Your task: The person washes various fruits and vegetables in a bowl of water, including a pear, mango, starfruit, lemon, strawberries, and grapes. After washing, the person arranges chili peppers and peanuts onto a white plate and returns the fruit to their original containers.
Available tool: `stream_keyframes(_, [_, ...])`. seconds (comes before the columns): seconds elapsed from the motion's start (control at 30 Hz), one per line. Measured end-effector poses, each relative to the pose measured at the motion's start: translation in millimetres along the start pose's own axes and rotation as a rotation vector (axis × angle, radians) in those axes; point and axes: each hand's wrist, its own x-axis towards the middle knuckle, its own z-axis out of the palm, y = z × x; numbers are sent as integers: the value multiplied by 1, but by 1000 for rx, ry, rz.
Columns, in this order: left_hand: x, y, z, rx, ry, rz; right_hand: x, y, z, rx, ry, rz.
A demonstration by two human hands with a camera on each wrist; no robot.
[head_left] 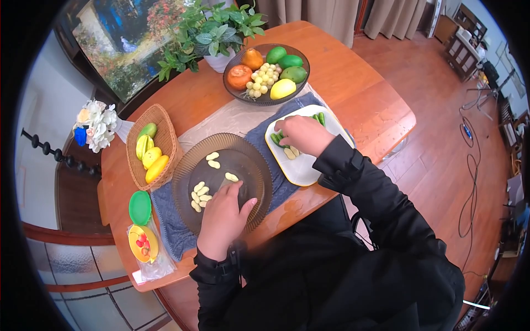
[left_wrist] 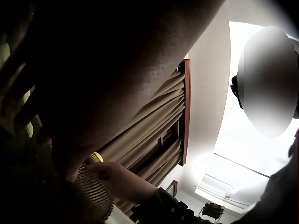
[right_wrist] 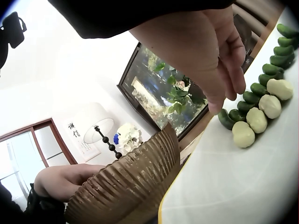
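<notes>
My left hand reaches over the near rim of a brown ribbed bowl, fingers extended and thumb spread away. Close to its fingertips lies a pale peanut; several more peanuts sit in the bowl. My right hand hovers low over a white tray with a yellow rim. Rows of small green cucumbers and pale peanuts lie there. In the right wrist view its thumb tip is right at the end cucumber; I cannot tell whether the fingers pinch it.
A fruit bowl stands at the back, before a potted plant. Left of the ribbed bowl are a wicker basket of fruit, a green lid and a yellow bowl. A blue cloth lies underneath.
</notes>
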Motion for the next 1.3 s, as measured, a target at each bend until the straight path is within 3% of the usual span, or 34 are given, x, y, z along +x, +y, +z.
stream_keyframes(0.23, [0,1,1,2,-1,-12,30,11,25,65,8,111])
stream_keyframes(0.57, [-1,2,-1,0,8,-28,31,3,12,107,-16,113])
stream_keyframes(0.73, [2,0,3,13,5,-32,26,-12,-8,-119,-154,241])
stream_keyframes(1.3, [2,2,3,6,7,-39,30,-12,-1,-124,-193,331])
